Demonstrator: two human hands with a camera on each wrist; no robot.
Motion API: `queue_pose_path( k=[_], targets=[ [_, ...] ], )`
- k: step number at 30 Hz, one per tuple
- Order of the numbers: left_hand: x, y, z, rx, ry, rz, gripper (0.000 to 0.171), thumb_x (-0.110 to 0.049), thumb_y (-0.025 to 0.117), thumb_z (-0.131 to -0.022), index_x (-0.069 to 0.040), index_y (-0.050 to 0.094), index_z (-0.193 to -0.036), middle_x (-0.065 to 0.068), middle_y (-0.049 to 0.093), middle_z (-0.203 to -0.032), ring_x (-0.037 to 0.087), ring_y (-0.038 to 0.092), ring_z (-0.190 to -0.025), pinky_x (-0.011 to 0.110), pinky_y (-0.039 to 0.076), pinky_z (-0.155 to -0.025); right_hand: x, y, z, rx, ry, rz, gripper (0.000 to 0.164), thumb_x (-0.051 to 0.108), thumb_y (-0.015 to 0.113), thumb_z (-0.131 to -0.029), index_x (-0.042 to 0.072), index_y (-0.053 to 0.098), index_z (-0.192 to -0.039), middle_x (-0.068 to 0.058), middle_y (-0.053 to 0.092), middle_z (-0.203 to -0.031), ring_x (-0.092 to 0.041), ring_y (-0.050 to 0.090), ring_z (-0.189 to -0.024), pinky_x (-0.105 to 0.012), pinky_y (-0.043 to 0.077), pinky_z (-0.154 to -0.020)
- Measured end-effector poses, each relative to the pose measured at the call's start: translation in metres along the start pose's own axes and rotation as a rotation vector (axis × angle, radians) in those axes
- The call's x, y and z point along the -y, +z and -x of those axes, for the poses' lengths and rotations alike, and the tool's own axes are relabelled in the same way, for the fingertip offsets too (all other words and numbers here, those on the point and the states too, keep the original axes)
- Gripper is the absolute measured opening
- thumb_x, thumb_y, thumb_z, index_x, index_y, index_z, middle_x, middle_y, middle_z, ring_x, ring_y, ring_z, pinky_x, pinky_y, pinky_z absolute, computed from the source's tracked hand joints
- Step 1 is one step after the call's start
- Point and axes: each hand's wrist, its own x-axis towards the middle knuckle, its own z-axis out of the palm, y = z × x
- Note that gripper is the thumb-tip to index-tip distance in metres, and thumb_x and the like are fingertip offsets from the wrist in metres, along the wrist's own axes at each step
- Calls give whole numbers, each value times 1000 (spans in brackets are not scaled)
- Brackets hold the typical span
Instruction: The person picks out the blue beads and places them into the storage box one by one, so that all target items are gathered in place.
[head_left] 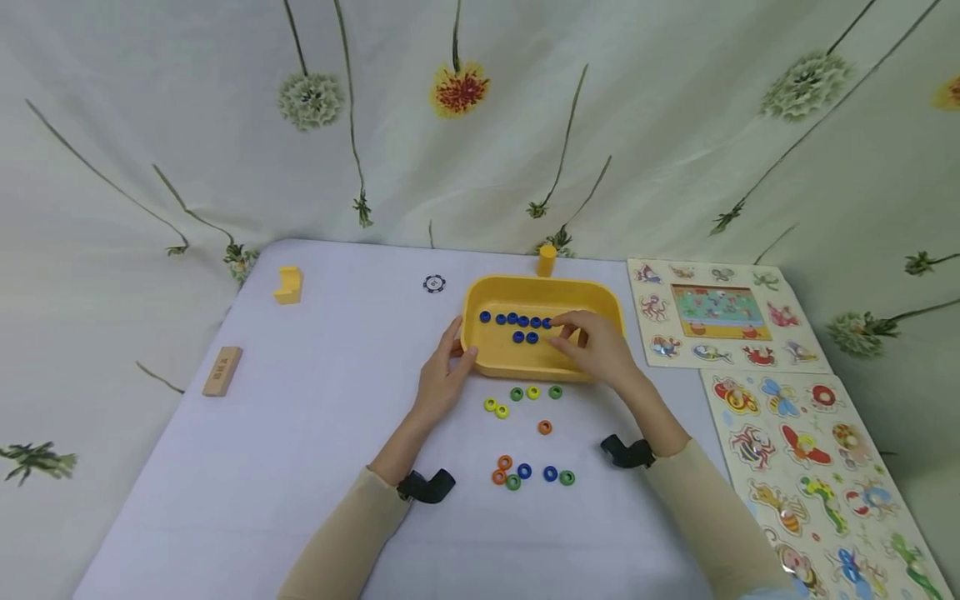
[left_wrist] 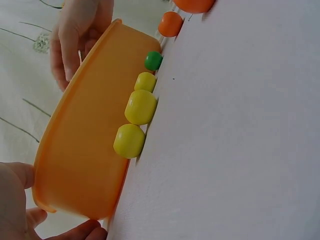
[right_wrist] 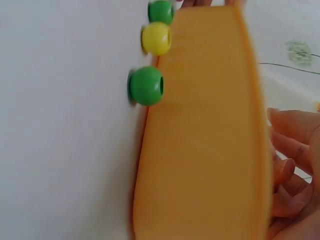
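Note:
A yellow tray point(head_left: 540, 370) holds several blue beads, most in a row, with two beads point(head_left: 525, 337) below it. My left hand point(head_left: 439, 379) rests against the tray's left end, its thumb near the front corner and its fingers along the side. Over the tray's right part is my right hand point(head_left: 596, 343). Its index fingertip is at the row's rightmost blue bead point(head_left: 547, 323), and its thumb is apart, just below. The right wrist view shows the right fingers point(right_wrist: 295, 125) beyond the tray's rim, with the blue beads hidden behind the wall.
Green, yellow and orange beads lie before the tray, including a green bead point(head_left: 555, 392) and an orange bead point(head_left: 545, 427). Nearer are blue rings point(head_left: 551, 473) among other beads. Picture boards point(head_left: 772, 392) lie right; a yellow cylinder point(head_left: 547, 261) stands behind. A wooden block point(head_left: 222, 372) sits left.

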Motion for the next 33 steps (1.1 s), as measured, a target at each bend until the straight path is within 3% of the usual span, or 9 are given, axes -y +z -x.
queue_pose_path(
  k=[3,7,14,17,25,33],
  targets=[
    [-1,1,-1,1,7,-2,59,-48,43,-88,-34,19,-140,4,54,-113,19,49,-103,48,37,-91,-2,-7,25,-57,-52,-90,26,25,65,-80,11,64,-102,3,58,-78,-12,42,-57,-22,35,-50],
    [-1,-1,-1,2,2,-10,60,-49,43,-88,-34,19,-141,4,54,-114,20,49,-104,48,36,-91,2,-5,55,-61,-91,-184,24,23,67,-79,12,65,-101,6,58,-78,-9,41,-55,-19,33,-47],
    [0,0,-1,0,8,-18,59,-48,43,-89,-34,19,-141,5,54,-115,20,50,-105,46,38,-90,42,2,91,61,-305,-384,30,1,70,-71,6,63,-100,-6,59,-78,-19,40,-51,-28,33,-44],
    [0,0,-1,-4,9,-20,58,-47,43,-89,-34,19,-140,5,55,-114,20,50,-105,45,38,-90,49,10,98,110,-371,-418,33,2,71,-70,8,62,-102,-6,57,-78,-19,40,-51,-31,34,-45],
    [-1,1,-2,-10,8,-18,59,-46,43,-89,-34,18,-141,6,54,-115,21,50,-104,46,36,-91,20,42,102,175,-343,-325,33,26,72,-73,16,62,-102,1,58,-80,-9,40,-55,-19,33,-50],
    [0,1,-1,-5,-4,-24,58,-45,43,-89,-35,18,-140,6,54,-115,20,50,-104,44,38,-89,14,61,107,287,-307,-46,31,40,72,-70,29,64,-97,18,55,-81,0,45,-69,-15,36,-61]
  ],
)
